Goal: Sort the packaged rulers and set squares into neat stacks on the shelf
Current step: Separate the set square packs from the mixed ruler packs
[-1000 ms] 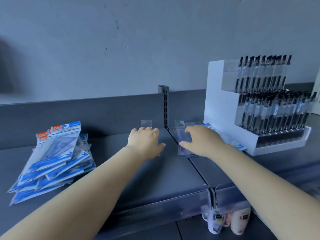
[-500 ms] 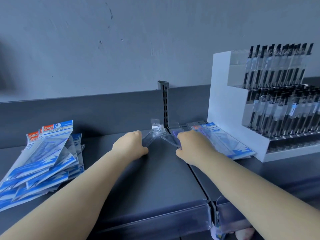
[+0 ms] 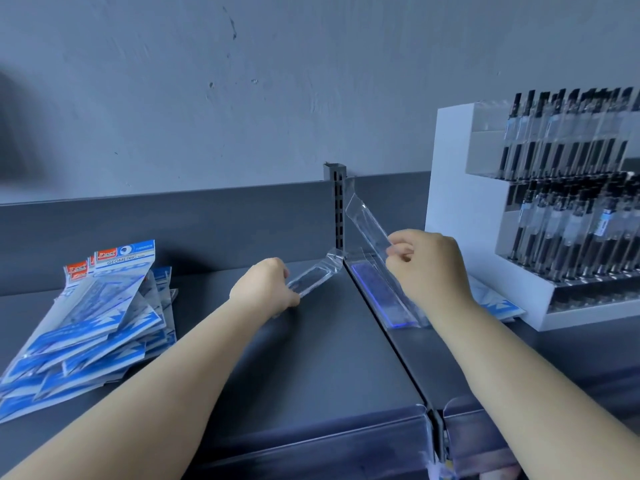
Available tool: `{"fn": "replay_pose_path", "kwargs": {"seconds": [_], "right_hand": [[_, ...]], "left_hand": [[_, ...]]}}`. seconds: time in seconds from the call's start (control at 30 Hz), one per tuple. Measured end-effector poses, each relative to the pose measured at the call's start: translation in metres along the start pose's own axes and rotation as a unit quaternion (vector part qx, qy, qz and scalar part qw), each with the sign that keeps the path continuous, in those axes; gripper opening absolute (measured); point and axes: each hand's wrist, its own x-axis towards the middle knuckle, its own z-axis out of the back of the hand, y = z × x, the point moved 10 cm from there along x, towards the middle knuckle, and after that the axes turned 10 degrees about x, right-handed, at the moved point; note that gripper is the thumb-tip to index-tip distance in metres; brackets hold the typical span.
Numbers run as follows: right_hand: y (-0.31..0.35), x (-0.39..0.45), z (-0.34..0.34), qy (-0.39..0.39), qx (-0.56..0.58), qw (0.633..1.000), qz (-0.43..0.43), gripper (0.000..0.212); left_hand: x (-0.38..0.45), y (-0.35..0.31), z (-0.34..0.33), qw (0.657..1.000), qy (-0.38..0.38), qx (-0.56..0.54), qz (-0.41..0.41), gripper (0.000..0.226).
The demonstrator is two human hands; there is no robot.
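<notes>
Two clear packaged rulers in play: the right ruler (image 3: 369,221) tilts up off the shelf (image 3: 311,358), pinched low by the right hand (image 3: 424,263); the left ruler (image 3: 313,280) lies nearly flat, its near end gripped by the left hand (image 3: 265,287). They look light, stiff, with slippery sleeves, so hold the edges. A blue-edged ruler (image 3: 384,299) lies beneath, and the set-square pile (image 3: 90,320) sits well left.
</notes>
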Motion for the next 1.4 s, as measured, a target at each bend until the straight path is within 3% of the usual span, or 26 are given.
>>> {"fn": "replay_pose_path", "kwargs": {"seconds": [0.1, 0.23, 0.4, 0.57, 0.73, 1.07, 1.3, 1.4], "right_hand": [[0.001, -0.003, -0.001, 0.002, 0.115, 0.993, -0.026, 0.022], [0.01, -0.007, -0.009, 0.039, 0.208, 0.976, -0.061, 0.026], [0.036, -0.016, -0.016, 0.042, 0.38, 0.915, -0.127, 0.023], [0.076, -0.029, -0.049, 0.061, 0.441, 0.881, -0.16, 0.024], [0.142, -0.054, -0.112, 0.13, 0.483, 0.849, -0.171, 0.03], [0.298, -0.118, -0.245, 0.281, 0.513, 0.796, -0.156, 0.034], [0.368, -0.153, -0.319, 0.308, 0.498, 0.796, -0.153, 0.036], [0.39, -0.165, -0.345, 0.312, 0.499, 0.793, -0.159, 0.038]], "left_hand": [[0.006, 0.005, -0.005, 0.999, 0.02, -0.038, 0.014, 0.033], [0.003, 0.008, 0.014, 0.985, -0.006, -0.171, 0.016, 0.019], [-0.021, 0.023, 0.047, 0.9, 0.002, -0.436, 0.025, 0.021], [-0.051, 0.06, 0.08, 0.838, 0.002, -0.545, 0.008, 0.024], [-0.075, 0.128, 0.116, 0.839, -0.038, -0.543, -0.006, 0.026], [-0.128, 0.32, 0.176, 0.84, -0.154, -0.515, 0.069, 0.029], [-0.152, 0.438, 0.206, 0.85, -0.195, -0.476, 0.111, 0.029], [-0.149, 0.482, 0.214, 0.88, -0.215, -0.403, 0.133, 0.04]]}}
